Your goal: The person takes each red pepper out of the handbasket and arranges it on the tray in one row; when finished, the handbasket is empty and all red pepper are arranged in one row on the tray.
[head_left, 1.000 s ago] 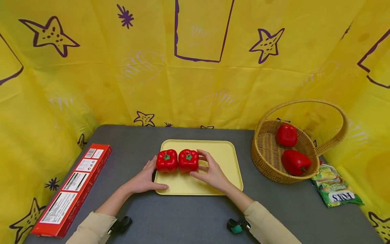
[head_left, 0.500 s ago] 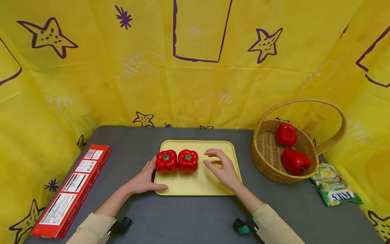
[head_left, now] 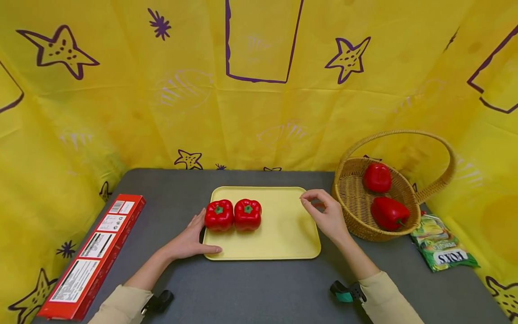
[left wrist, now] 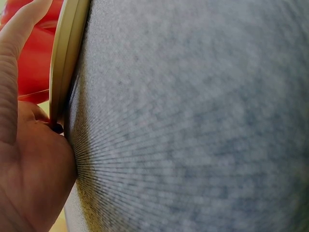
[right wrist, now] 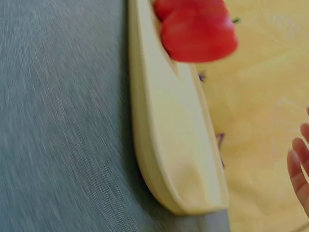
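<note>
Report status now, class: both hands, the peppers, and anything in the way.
Left hand rests on tray corner. Right hand empty, fingers loosely curled, between tray and basket. Two peppers side by side on tray, two peppers in basket. Nothing in between.

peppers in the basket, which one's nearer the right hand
The front pepper, lying on its side low in the basket; the other pepper sits farther back from the right hand.
</note>
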`<state>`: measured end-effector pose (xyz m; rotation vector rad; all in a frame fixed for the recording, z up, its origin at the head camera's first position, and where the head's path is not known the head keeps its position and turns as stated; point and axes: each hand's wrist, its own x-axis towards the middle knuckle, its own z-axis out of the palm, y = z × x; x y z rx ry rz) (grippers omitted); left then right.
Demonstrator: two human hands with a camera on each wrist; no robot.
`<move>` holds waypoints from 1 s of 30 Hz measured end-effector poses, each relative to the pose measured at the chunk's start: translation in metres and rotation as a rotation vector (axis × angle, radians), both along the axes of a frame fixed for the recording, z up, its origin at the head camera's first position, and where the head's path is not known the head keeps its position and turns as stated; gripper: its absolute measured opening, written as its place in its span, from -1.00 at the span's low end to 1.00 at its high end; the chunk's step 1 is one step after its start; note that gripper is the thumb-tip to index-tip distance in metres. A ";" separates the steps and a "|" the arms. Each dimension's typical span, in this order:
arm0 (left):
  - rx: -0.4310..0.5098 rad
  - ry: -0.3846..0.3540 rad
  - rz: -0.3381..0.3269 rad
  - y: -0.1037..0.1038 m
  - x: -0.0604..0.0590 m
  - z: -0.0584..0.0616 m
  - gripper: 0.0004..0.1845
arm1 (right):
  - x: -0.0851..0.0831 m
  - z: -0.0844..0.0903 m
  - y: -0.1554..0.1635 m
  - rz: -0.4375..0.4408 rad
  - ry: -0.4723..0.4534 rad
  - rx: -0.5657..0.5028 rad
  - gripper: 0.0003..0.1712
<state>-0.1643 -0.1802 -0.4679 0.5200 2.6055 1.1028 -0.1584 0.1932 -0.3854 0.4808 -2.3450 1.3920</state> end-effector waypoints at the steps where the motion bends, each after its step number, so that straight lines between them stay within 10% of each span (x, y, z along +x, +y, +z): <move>1: 0.000 0.003 0.000 0.000 0.000 0.000 0.24 | 0.000 0.001 0.004 -0.014 0.000 0.002 -0.89; 11: 0.003 0.010 -0.007 -0.001 -0.001 -0.001 0.23 | -0.002 0.005 0.043 -0.127 0.034 -0.006 -0.84; 30: 0.011 0.014 -0.014 0.000 0.000 0.000 0.23 | -0.004 -0.022 0.114 -0.388 0.090 0.302 -0.70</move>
